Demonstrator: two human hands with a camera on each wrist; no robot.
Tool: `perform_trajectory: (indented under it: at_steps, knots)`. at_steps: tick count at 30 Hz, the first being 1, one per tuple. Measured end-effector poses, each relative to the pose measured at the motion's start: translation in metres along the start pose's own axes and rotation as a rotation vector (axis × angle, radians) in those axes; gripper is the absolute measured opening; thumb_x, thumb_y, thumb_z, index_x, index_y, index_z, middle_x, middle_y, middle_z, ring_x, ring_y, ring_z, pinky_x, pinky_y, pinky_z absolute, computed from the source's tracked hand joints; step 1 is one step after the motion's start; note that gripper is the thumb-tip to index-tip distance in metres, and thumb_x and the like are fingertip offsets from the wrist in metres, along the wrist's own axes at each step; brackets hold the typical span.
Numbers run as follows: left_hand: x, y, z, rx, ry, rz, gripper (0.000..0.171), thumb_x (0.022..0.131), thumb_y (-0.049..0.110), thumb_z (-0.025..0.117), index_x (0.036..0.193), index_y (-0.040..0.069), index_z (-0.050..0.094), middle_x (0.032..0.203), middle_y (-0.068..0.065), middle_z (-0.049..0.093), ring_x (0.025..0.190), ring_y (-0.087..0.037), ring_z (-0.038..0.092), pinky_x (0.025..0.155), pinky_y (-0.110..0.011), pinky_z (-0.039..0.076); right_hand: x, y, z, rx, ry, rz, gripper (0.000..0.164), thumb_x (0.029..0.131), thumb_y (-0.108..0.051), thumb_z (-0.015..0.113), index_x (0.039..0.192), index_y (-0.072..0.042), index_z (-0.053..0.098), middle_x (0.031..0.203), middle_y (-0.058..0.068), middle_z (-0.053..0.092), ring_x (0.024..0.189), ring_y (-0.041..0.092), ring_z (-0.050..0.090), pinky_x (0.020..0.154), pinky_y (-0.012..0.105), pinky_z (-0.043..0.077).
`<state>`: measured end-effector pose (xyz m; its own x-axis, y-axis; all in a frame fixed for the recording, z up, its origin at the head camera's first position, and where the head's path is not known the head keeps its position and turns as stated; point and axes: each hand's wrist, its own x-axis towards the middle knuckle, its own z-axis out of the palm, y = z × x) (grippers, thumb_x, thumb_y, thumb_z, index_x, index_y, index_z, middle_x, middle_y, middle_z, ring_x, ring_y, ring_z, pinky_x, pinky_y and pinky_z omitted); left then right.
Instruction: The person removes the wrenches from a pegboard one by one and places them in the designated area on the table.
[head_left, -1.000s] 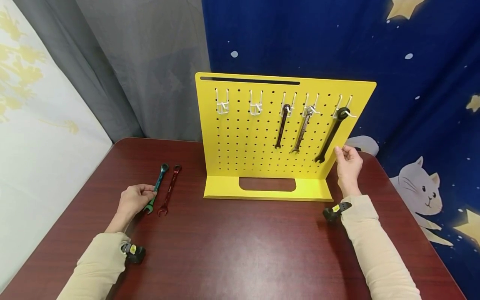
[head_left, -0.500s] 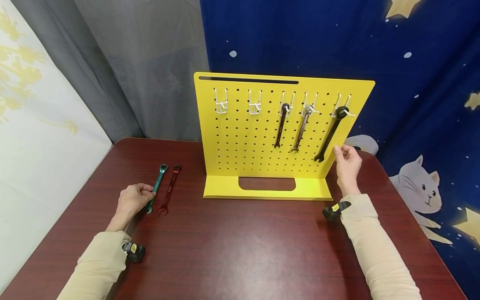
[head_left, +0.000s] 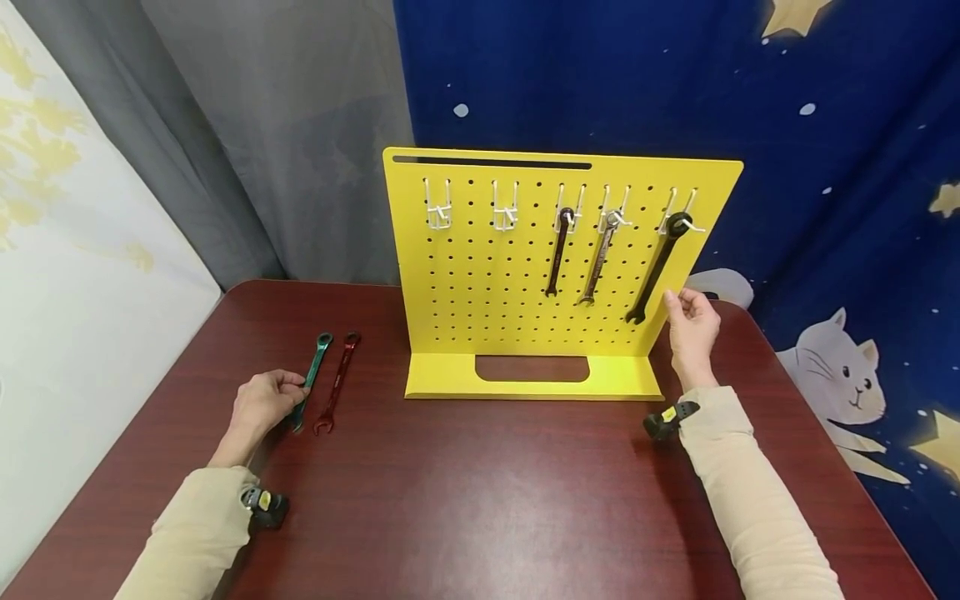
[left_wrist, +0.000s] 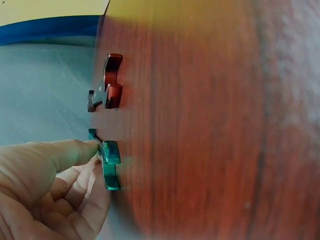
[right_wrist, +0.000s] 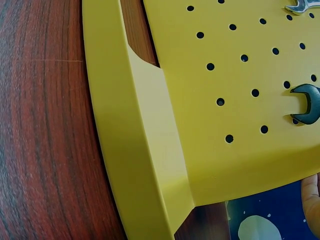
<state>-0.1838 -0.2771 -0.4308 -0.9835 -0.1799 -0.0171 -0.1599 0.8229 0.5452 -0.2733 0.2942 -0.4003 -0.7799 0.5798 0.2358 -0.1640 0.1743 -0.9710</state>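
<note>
My left hand (head_left: 262, 404) pinches a green combination wrench (head_left: 318, 360) between thumb and fingers, low over the table at the left. Its open end (left_wrist: 111, 152) shows just past the fingertips in the left wrist view. Beside it a red wrench (head_left: 342, 379) lies on the table, apart from the hand. My right hand (head_left: 693, 333) holds the right edge of a yellow pegboard (head_left: 487, 292), thumb at the edge and fingers bent. In the right wrist view only a bit of this hand (right_wrist: 311, 205) shows under the board's edge.
On the board's hooks hang a dark wrench (head_left: 558, 254), a silver wrench (head_left: 600, 260) and a larger black wrench (head_left: 657, 268). Two white hooks (head_left: 438, 215) at the board's left carry nothing. A grey curtain (head_left: 300, 150) and a blue curtain (head_left: 585, 75) stand behind the table.
The head view has shifted slightly. My left hand keeps its pinch on the green wrench, which tilts a little; the right hand stays at the pegboard's edge.
</note>
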Motion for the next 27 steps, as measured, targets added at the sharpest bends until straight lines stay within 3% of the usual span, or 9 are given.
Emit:
perform_trajectory:
  at_steps: [2, 7, 12, 16, 22, 27]
  knots:
    - [-0.001, -0.001, 0.001, -0.005, 0.024, 0.009, 0.027, 0.087, 0.022, 0.064, 0.103, -0.001, 0.066, 0.082, -0.012, 0.07, 0.081, -0.031, 0.061, 0.066, -0.04, 0.046, 0.0, 0.0, 0.0, -0.001, -0.001, -0.002, 0.006, 0.089, -0.019, 0.065, 0.092, -0.015, 0.061, 0.077, -0.012, 0.054, 0.075, 0.003, 0.05, 0.072, 0.013, 0.044]
    - [-0.002, 0.006, 0.001, -0.04, 0.162, 0.068, 0.027, 0.088, 0.02, 0.063, 0.107, 0.001, 0.065, 0.091, -0.015, 0.069, 0.077, -0.024, 0.063, 0.062, -0.032, 0.042, 0.0, 0.0, 0.002, 0.005, -0.013, -0.021, 0.006, 0.089, -0.019, 0.065, 0.092, -0.016, 0.061, 0.077, -0.013, 0.056, 0.075, 0.003, 0.051, 0.071, 0.012, 0.044]
    - [-0.002, 0.029, 0.004, -0.131, 0.249, 0.176, 0.026, 0.089, 0.021, 0.064, 0.11, 0.004, 0.066, 0.094, -0.014, 0.07, 0.07, 0.005, 0.055, 0.059, -0.023, 0.043, 0.0, -0.001, 0.001, 0.016, -0.013, -0.027, 0.007, 0.089, -0.019, 0.065, 0.093, -0.015, 0.061, 0.077, -0.012, 0.055, 0.074, 0.003, 0.051, 0.07, 0.013, 0.044]
    - [-0.003, 0.055, 0.01, -0.234, 0.252, 0.253, 0.026, 0.09, 0.021, 0.064, 0.111, 0.005, 0.066, 0.093, -0.013, 0.07, 0.066, 0.018, 0.048, 0.056, -0.012, 0.042, 0.001, -0.001, 0.002, 0.011, -0.005, -0.025, 0.005, 0.089, -0.018, 0.065, 0.09, -0.017, 0.061, 0.077, -0.014, 0.055, 0.074, 0.003, 0.05, 0.07, 0.012, 0.044]
    - [-0.008, 0.1, 0.022, -0.44, 0.163, 0.331, 0.027, 0.089, 0.016, 0.065, 0.113, 0.004, 0.064, 0.096, -0.014, 0.069, 0.069, 0.005, 0.061, 0.061, -0.012, 0.05, 0.001, 0.001, 0.001, 0.014, 0.003, -0.022, 0.005, 0.089, -0.017, 0.065, 0.089, -0.017, 0.061, 0.076, -0.013, 0.055, 0.074, 0.002, 0.05, 0.07, 0.012, 0.044]
    - [-0.008, 0.134, 0.04, -0.603, 0.075, 0.368, 0.028, 0.089, 0.013, 0.065, 0.114, 0.0, 0.063, 0.101, -0.018, 0.068, 0.076, 0.001, 0.063, 0.066, -0.015, 0.052, 0.001, 0.002, 0.0, 0.011, 0.003, -0.01, 0.006, 0.089, -0.019, 0.066, 0.091, -0.015, 0.061, 0.077, -0.013, 0.055, 0.075, 0.003, 0.05, 0.071, 0.012, 0.044]
